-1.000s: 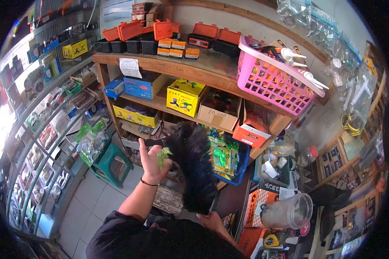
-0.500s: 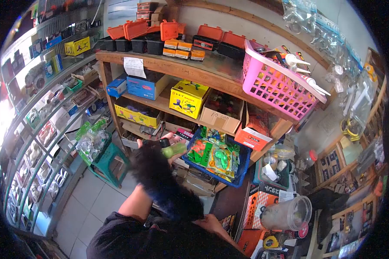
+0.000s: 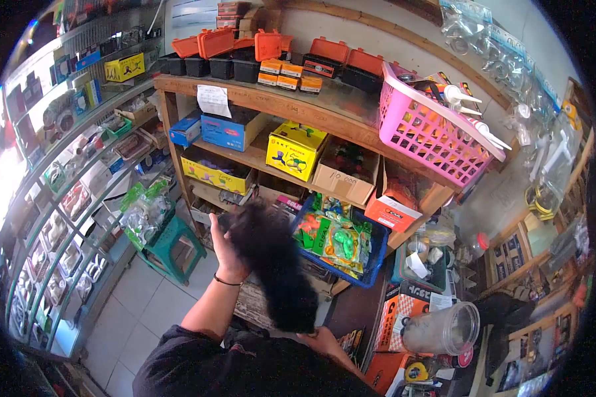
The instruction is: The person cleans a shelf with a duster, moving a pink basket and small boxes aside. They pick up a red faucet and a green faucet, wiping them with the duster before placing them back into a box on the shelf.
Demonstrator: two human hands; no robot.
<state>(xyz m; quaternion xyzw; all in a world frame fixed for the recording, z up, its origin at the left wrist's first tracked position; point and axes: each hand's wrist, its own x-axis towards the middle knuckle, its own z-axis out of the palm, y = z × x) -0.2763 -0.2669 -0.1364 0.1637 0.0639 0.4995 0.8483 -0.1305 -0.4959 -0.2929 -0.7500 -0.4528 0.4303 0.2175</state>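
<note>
The black fluffy duster [image 3: 277, 271] is gripped at its near end by the closed right hand [image 3: 322, 341], its long axis slanted forward-left to the left hand [image 3: 229, 250], whose 1 raised thumb is seen, its hidden fingers' grip not discernible.

White glare burns out the left edge. Fisheye distortion curves the shelves [image 3: 118, 88] there; black fills the corners.
</note>
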